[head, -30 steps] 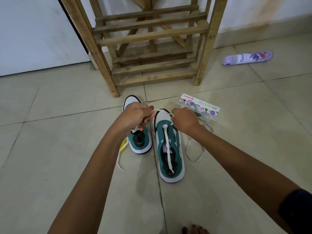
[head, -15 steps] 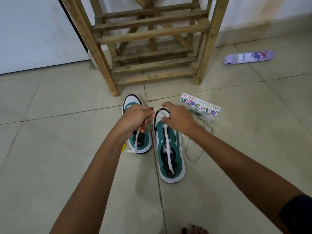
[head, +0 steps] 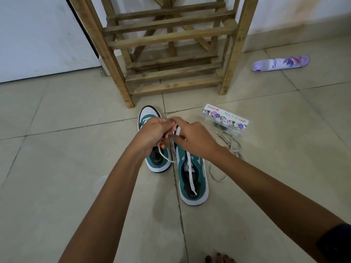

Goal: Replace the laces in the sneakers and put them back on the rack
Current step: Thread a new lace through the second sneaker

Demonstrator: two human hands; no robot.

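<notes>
White lace (head: 190, 172): soft, limp; best pinched near its tip. Left hand (head: 152, 132) and right hand (head: 193, 138) both pinch it above the green sneakers (head: 191, 179).

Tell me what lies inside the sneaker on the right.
A flat white lace runs down the right sneaker into its dark opening, its tip near the heel. The toe end is covered by the right hand, so the lacing there cannot be seen.

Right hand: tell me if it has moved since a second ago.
Yes. The right hand has shifted left, away from the printed box and over to the left hand, where both now work the white lace.
</notes>
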